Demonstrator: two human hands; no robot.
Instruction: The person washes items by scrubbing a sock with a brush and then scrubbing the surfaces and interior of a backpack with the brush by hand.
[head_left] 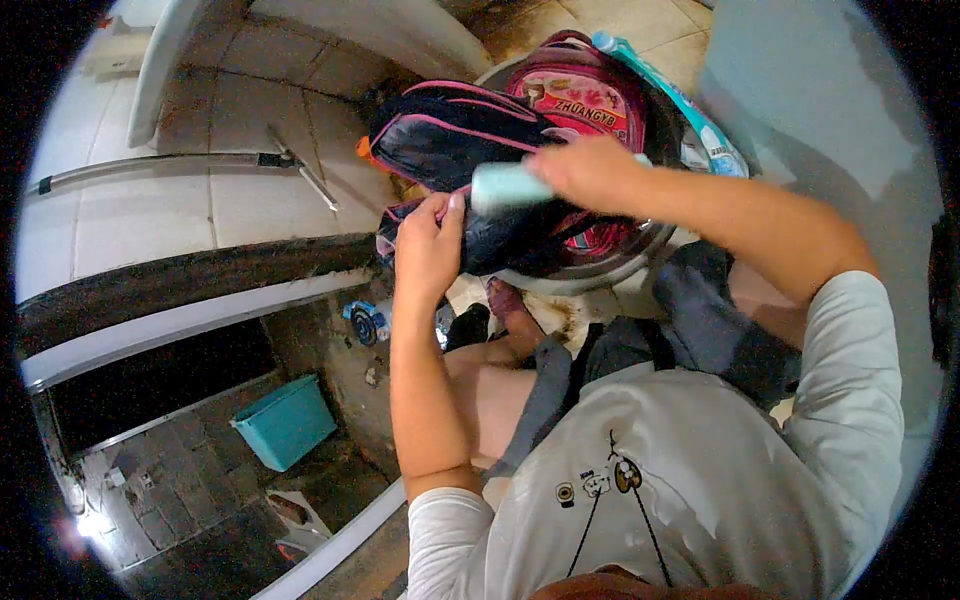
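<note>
A dark backpack (450,135) with pink piping and a red-pink panel marked "ZHUANGYB" lies over a round grey basin (580,280). My left hand (430,237) is closed on the edge of the bag's dark, lower-left part, thumb on top. My right hand (588,175) is closed around a pale mint scrub brush (508,188), held over the dark fabric. The brush is slightly blurred, and its bristles cannot be made out. Whether it touches the cloth is hard to tell.
A teal and white packet (722,150) stands right of the basin, beside a pale wall or panel (835,110). A teal bin (288,422) sits at lower left, past a white sill (200,325). My feet are close below the basin.
</note>
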